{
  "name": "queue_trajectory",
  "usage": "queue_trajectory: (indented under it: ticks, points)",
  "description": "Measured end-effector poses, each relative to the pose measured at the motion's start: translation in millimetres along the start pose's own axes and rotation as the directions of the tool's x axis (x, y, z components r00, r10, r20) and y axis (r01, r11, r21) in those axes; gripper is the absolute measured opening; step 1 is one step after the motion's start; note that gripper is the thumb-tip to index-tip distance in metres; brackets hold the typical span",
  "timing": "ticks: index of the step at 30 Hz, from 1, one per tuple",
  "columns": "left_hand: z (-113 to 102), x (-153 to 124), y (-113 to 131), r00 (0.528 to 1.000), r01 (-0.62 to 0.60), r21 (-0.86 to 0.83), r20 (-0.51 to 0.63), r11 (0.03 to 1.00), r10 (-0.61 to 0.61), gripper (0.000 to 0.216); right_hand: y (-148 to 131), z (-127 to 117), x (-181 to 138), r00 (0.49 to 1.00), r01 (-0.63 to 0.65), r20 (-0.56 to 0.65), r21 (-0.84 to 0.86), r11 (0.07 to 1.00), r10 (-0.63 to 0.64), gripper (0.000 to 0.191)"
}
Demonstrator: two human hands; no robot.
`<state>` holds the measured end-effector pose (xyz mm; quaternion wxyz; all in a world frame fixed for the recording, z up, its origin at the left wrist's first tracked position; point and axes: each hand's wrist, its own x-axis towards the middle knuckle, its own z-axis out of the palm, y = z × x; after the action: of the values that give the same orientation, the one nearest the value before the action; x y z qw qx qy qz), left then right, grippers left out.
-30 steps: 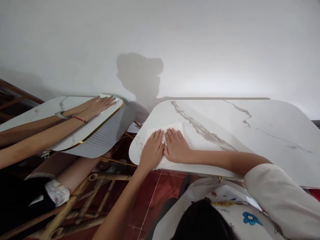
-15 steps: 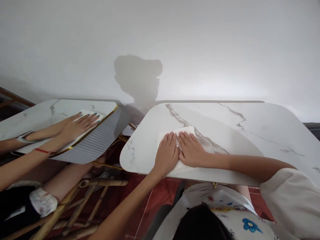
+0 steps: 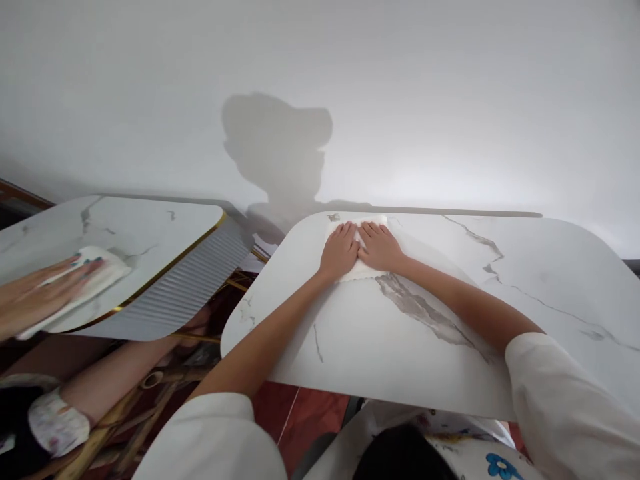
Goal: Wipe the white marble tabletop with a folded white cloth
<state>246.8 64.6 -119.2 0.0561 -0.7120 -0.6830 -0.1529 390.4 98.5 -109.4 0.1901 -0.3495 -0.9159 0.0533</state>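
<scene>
My left hand (image 3: 340, 251) and my right hand (image 3: 381, 247) lie flat side by side, fingers stretched out, pressing a white folded cloth (image 3: 356, 269) onto a white marble-patterned tabletop (image 3: 380, 333). The hands and cloth are at the far edge of the top, close to the wall. Both arms are stretched forward in white sleeves.
A second marble-look tabletop (image 3: 150, 233) with a gold rim stands to the left. Another person's hands (image 3: 45, 293), blurred, press a white cloth (image 3: 103, 267) on it. A white wall (image 3: 450, 100) is right behind. Bamboo chair parts (image 3: 125, 420) and red floor tiles (image 3: 310, 420) lie below.
My two hands have slid the cloth from the near left edge of the table away to the far edge. The other person's hands have moved their cloth leftward and nearer.
</scene>
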Motion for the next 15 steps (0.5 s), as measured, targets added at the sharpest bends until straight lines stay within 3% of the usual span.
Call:
queue_trajectory:
  ticks: [4,8,15]
  points:
    - [15.6,36.5,-23.5,0.997,-0.078,0.008,-0.024,0.997,0.079,0.050,15.7,12.0,33.2,1.000,-0.028,-0.015,-0.016,0.999,0.027,0.058]
    - [21.5,61.6,-31.0,0.995,-0.096,0.022,-0.038,0.995,0.097,0.049,29.9,16.8,55.0,0.999,-0.035,-0.006,-0.027,0.999,0.035,0.057]
    - [33.0,94.5,5.0,0.991,-0.134,-0.062,-0.026,0.989,0.133,0.049,68.8,1.0,47.0,0.997,-0.079,0.017,-0.104,0.991,0.081,0.058]
